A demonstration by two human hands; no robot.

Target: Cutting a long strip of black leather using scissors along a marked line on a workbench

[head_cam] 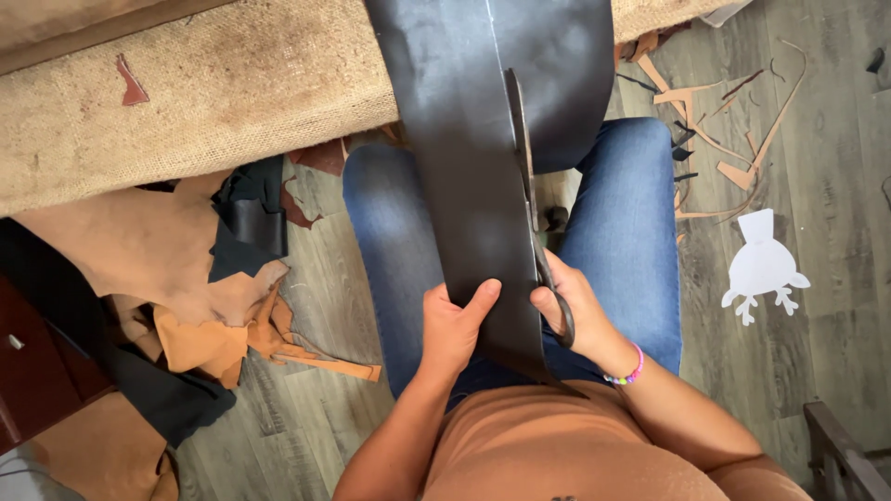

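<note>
My left hand grips the wide black leather sheet; my right hand drives dark metal scissors toward twelve o'clock, where sagging leather could skew the cut.

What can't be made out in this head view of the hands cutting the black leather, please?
- Scissors: the lower blade is hidden under the black leather sheet.
- Right hand: the fingers in the handles are hidden by the hand's back.
- Left hand: only the thumb shows; the fingers are beneath the sheet.
- The sheet's far end is cut off by the top edge.
- White paper cutout: too small to identify.
</note>
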